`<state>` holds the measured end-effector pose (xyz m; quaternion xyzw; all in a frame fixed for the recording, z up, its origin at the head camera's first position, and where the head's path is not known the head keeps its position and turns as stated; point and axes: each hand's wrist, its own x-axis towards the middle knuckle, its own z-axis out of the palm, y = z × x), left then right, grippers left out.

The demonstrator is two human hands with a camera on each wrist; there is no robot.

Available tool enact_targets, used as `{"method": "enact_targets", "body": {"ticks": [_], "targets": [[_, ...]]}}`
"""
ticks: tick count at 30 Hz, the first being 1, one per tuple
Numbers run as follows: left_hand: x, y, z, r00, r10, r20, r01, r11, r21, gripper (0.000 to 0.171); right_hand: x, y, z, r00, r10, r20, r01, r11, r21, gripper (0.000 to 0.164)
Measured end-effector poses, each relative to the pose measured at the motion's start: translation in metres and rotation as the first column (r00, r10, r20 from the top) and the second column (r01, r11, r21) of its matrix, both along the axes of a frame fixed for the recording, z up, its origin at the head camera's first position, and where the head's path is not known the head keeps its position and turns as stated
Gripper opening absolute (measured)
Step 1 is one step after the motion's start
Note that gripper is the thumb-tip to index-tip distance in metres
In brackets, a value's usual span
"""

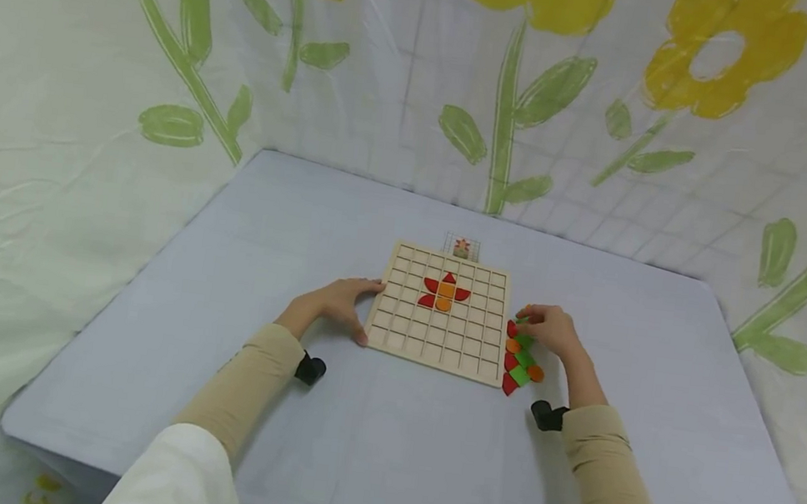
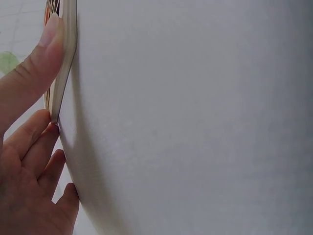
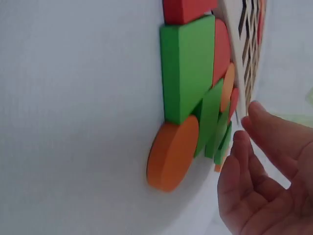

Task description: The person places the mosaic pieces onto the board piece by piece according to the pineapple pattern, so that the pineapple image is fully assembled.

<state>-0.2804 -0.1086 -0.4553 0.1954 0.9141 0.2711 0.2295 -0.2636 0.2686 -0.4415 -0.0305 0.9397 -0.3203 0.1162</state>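
A square wooden grid board [image 1: 470, 327] lies on the table. Red and orange pieces form a figure around an orange square [image 1: 447, 290] in its upper middle. My left hand [image 1: 337, 301] touches the board's left edge, thumb near the front corner and fingers farther back. Over the far end of a pile of red, green and orange pieces, right of the board, is my right hand [image 1: 551, 329]. Between its thumb and fingertips a small gap shows, with no piece visible in it. A green square [image 3: 188, 68] and an orange disc [image 3: 173, 154] lie nearest the right wrist camera.
A small picture card [image 1: 462, 247] with a grid and a flower-like figure lies just behind the board. The pale table [image 1: 285, 229] meets a hanging sheet printed with yellow flowers [image 1: 718, 55] at the back.
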Motion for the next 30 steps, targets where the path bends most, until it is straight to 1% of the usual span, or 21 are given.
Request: {"method": "enact_targets", "body": {"ticks": [3, 5, 8, 12, 16, 19, 22, 25, 27, 30], "targets": [[0.000, 0.000, -0.002, 1.000, 0.003, 0.008, -0.003, 1.000, 0.001, 0.101, -0.001, -0.004, -0.005, 0.997, 0.072, -0.016, -0.071, 0.996, 0.056, 0.032], [0.000, 0.001, -0.003, 1.000, 0.003, 0.012, -0.003, 1.000, 0.001, 0.101, -0.001, -0.007, -0.007, 0.995, 0.094, -0.025, -0.092, 0.992, 0.082, 0.033], [0.001, 0.001, -0.004, 1.000, 0.007, 0.014, -0.007, 1.000, 0.005, 0.101, 0.000, -0.009, -0.007, 0.996, 0.087, -0.038, -0.083, 0.992, 0.096, 0.032], [0.001, 0.001, -0.003, 1.000, 0.013, 0.014, -0.013, 1.000, 0.005, 0.101, 0.001, -0.010, -0.005, 0.996, 0.058, -0.064, -0.052, 0.995, 0.089, 0.026], [0.001, 0.001, -0.003, 1.000, 0.010, 0.008, -0.010, 1.000, 0.010, 0.101, 0.002, -0.009, 0.001, 0.996, 0.031, -0.080, -0.023, 0.995, 0.100, 0.018], [0.001, 0.001, -0.003, 1.000, 0.004, 0.006, -0.004, 1.000, 0.014, 0.102, 0.002, -0.009, 0.008, 0.997, 0.018, -0.076, -0.009, 0.994, 0.112, 0.015], [0.000, 0.001, -0.003, 1.000, 0.002, 0.003, -0.002, 1.000, 0.015, 0.102, 0.001, -0.010, 0.012, 0.997, -0.018, -0.070, 0.024, 0.996, 0.082, 0.018], [-0.001, 0.000, -0.003, 1.000, 0.002, 0.001, -0.002, 1.000, 0.016, 0.102, 0.000, -0.011, 0.011, 0.995, -0.082, -0.061, 0.082, 0.997, -0.005, 0.021], [-0.001, 0.000, -0.002, 1.000, 0.000, -0.001, 0.000, 1.000, 0.017, 0.102, -0.001, -0.015, 0.009, 0.991, -0.124, -0.047, 0.120, 0.990, -0.075, 0.023], [0.000, -0.001, -0.001, 1.000, -0.006, -0.005, 0.006, 1.000, 0.013, 0.102, -0.003, -0.023, 0.006, 0.985, -0.174, 0.011, 0.173, 0.969, -0.174, 0.025]]}}
